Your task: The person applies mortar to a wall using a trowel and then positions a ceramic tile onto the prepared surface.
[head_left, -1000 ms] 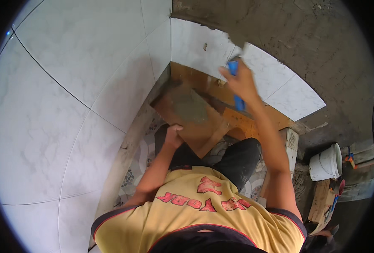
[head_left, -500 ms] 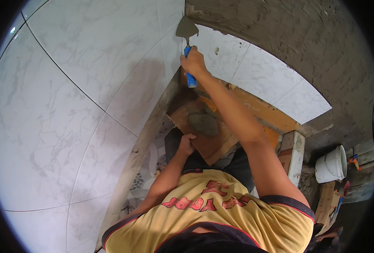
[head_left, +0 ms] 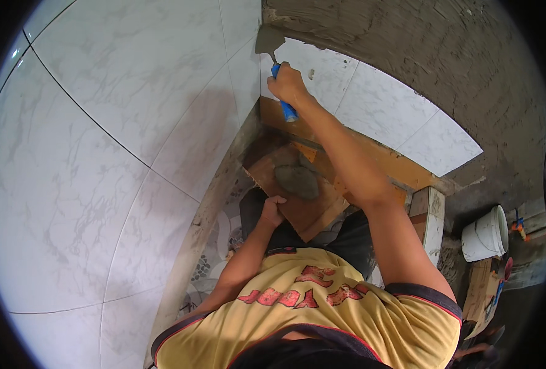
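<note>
My right hand (head_left: 289, 83) is closed round the blue handle of a trowel (head_left: 270, 43). The grey blade is up in the corner, against the mortar-covered wall just above the top edge of the white wall tiles (head_left: 377, 107). Down by my lap, my left hand (head_left: 273, 211) grips the near left edge of a wooden board (head_left: 313, 215), thumb on top and the other fingers hidden beneath. A heap of wet grey mortar (head_left: 297, 180) lies on the board.
Large white marbled tiles (head_left: 100, 147) cover the wall on my left. Rough grey mortar (head_left: 457, 67) coats the wall ahead, above the tile row. An orange-brown plank (head_left: 402, 166) runs under that row. A white bucket (head_left: 483, 235) stands at the right, near a wooden block (head_left: 479, 295).
The trowel blade has shifted slightly left into the corner, and its handle has tilted, its lower end swinging right. My left hand and the board have stayed put.
</note>
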Motion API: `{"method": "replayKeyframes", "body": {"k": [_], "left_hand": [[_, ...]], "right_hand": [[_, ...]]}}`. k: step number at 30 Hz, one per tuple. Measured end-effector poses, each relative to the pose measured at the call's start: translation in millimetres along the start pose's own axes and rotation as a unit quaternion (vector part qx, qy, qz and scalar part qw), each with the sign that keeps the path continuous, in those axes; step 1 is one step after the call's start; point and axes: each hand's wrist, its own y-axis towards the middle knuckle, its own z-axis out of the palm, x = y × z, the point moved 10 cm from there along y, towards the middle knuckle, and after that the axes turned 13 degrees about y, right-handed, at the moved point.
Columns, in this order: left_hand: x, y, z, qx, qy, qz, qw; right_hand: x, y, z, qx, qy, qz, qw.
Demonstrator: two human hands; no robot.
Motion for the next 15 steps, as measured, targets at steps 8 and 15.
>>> {"method": "replayKeyframes", "body": {"k": [8, 15], "left_hand": [[1, 3, 9, 0.008, 0.000, -0.007, 1.000], [5, 9, 5, 0.023, -0.002, -0.024, 0.999]], "right_hand": [[-7, 5, -13, -0.018, -0.035, -0.004, 0.999], [-5, 11, -52, 0.076, -0.087, 0.031, 0.993]]}}
